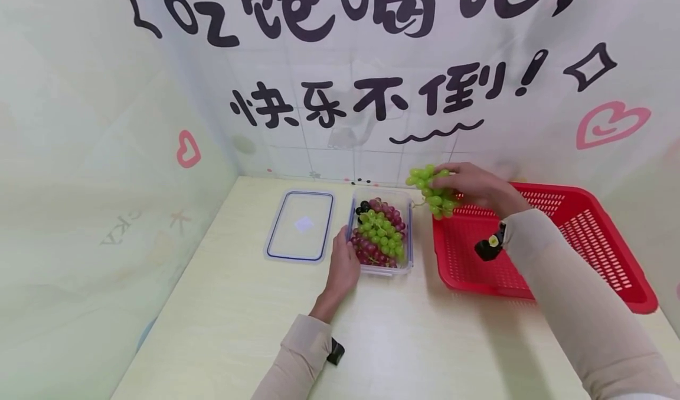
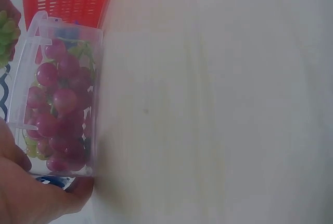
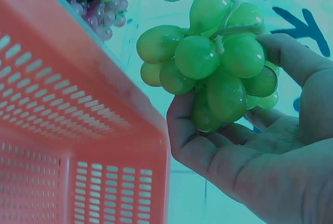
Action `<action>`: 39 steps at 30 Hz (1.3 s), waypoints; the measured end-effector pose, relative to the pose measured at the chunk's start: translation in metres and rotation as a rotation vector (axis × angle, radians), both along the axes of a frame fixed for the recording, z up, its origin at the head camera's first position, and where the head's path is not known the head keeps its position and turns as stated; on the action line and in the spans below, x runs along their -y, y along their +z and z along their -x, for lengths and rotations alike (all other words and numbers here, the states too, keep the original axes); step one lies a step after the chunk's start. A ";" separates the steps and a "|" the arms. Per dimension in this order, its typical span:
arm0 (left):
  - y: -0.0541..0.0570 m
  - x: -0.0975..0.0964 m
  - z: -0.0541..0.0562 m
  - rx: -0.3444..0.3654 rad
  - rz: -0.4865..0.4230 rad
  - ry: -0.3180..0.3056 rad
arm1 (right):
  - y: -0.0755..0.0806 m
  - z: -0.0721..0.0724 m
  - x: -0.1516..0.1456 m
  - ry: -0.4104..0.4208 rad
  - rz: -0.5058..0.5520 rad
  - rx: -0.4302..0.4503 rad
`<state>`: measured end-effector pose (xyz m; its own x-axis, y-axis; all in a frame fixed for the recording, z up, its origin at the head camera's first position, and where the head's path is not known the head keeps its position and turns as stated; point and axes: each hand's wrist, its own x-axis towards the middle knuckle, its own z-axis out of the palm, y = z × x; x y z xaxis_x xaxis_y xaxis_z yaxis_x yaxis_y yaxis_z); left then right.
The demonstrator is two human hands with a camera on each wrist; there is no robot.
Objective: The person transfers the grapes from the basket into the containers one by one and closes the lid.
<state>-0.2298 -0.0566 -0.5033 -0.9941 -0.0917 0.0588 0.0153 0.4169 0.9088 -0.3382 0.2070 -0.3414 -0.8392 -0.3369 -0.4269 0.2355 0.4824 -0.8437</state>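
A bunch of green grapes is held by my right hand, its fingers and thumb curled round it in the right wrist view. It hangs over the left rim of the red basket, a thin stem sticking out. My left hand grips the left side of a clear plastic food container, close to its front corner. Inside the container lie green grapes on top of red grapes, with a few black grapes at the back left corner.
The container's clear lid, with a blue seal, lies flat on the table to the left. A red perforated basket stands at the right. A printed wall covering rises directly behind the table.
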 end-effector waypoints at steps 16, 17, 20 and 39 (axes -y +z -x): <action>0.001 0.000 0.000 0.009 0.010 -0.007 | -0.015 0.002 0.032 0.030 -0.007 0.011; 0.001 0.000 0.000 0.008 0.008 -0.007 | -0.016 0.003 0.033 0.032 -0.005 0.012; 0.000 0.000 0.001 0.003 0.009 -0.006 | -0.020 0.005 0.036 0.038 0.001 0.014; 0.001 0.001 0.000 0.004 0.013 -0.009 | -0.036 0.010 0.055 0.023 0.015 0.050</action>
<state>-0.2300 -0.0576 -0.5019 -0.9951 -0.0823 0.0555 0.0149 0.4287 0.9033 -0.3478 0.1516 -0.3769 -0.8088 -0.3626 -0.4630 0.2665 0.4759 -0.8382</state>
